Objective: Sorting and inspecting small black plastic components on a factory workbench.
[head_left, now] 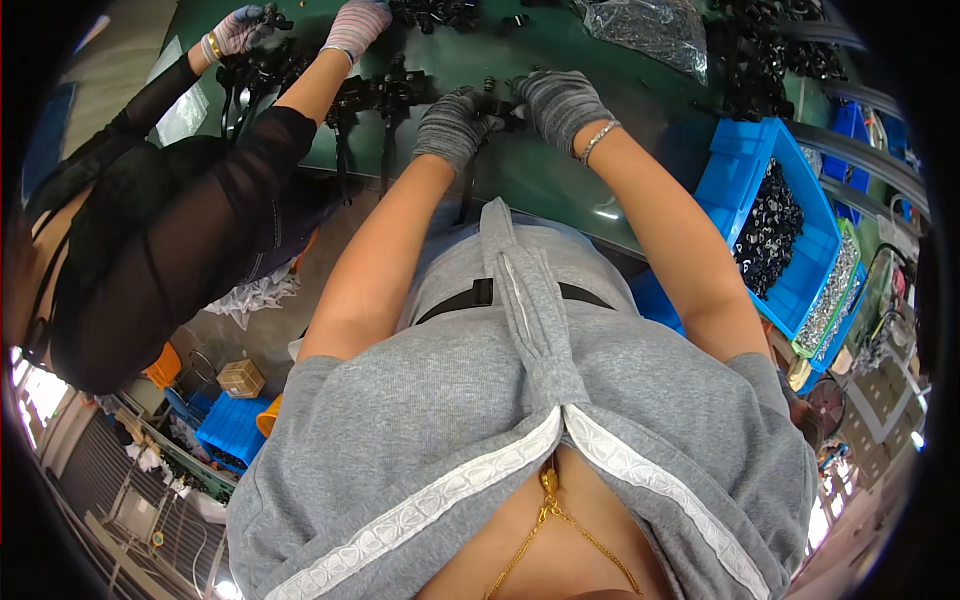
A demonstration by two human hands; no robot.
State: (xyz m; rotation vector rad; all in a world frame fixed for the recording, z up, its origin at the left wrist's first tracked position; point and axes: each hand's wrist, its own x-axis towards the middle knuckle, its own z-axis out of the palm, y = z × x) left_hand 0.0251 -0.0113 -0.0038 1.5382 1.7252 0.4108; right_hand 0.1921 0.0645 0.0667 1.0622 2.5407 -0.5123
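Observation:
Both my hands wear grey striped knit gloves and meet over a green work table (620,180). A small black strapped part (490,104), its exact kind unclear, sits between them, with a dark strap hanging toward the table's near edge. My left hand (450,130) is closed on this part from its left side. My right hand (565,105) has its fingers bent in against the part's right side; its fingertips are partly hidden. Just left of my left hand lie several similar black parts with straps (393,90).
A co-worker's gloved hands (355,28) handle black parts at the far left. A clear plastic bag (645,30) and a black heap (755,65) lie at the far right. Beside my right arm stands a blue bin (815,235) of small black pieces, near a green tray (832,290) of metal pieces.

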